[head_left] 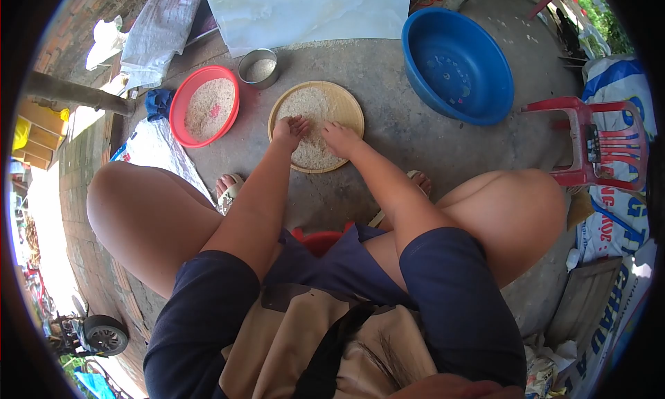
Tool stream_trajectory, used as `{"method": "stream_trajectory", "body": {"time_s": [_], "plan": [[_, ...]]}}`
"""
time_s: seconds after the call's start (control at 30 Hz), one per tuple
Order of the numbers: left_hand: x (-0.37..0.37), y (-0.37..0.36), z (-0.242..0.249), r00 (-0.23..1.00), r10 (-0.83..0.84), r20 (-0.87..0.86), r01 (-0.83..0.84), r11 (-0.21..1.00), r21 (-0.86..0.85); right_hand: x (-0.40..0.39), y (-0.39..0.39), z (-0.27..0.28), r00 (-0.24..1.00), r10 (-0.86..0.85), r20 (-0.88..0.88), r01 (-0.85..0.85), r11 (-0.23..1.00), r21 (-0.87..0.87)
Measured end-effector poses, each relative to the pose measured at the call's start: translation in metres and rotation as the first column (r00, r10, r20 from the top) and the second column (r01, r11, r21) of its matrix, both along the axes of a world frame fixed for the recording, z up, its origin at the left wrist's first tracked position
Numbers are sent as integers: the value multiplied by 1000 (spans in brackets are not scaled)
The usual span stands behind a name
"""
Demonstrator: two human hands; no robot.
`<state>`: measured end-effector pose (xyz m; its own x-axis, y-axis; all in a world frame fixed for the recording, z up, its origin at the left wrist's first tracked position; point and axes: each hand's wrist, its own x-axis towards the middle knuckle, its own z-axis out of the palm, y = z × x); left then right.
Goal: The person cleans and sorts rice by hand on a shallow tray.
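A round woven bamboo tray [352,98] lies on the concrete floor in front of me, with a spread of pale rice grains [313,102] in it. My left hand [292,130] is over the tray's left part, palm turned partly up and fingers loosely apart, with nothing I can make out in it. On the other side my right hand [339,139] touches the rice, its fingers bent and drawn together. Whether any grains are pinched between them is too small to tell.
Left of the tray stand a red plastic basin [176,115] holding grain and a metal pot [269,77] with more grain. A large blue basin [485,73] is at the back right. Nearby are a red plastic chair [578,132] and printed sacks [609,219]. My sandaled feet flank the tray.
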<state>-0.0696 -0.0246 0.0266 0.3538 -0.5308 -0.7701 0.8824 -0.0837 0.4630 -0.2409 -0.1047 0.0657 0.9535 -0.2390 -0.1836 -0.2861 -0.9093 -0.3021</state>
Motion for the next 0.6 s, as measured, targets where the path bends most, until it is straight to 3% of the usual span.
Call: {"method": "stream_trajectory", "body": {"time_s": [0.53,0.6], "plan": [[-1,1,0,1000,-17,5,17,1000,7,10,3,-3,994,-9,-105,19,995,94],[-2,0,1,1000,-14,8,14,1000,18,12,2,0,980,-17,-199,37,995,96]]}}
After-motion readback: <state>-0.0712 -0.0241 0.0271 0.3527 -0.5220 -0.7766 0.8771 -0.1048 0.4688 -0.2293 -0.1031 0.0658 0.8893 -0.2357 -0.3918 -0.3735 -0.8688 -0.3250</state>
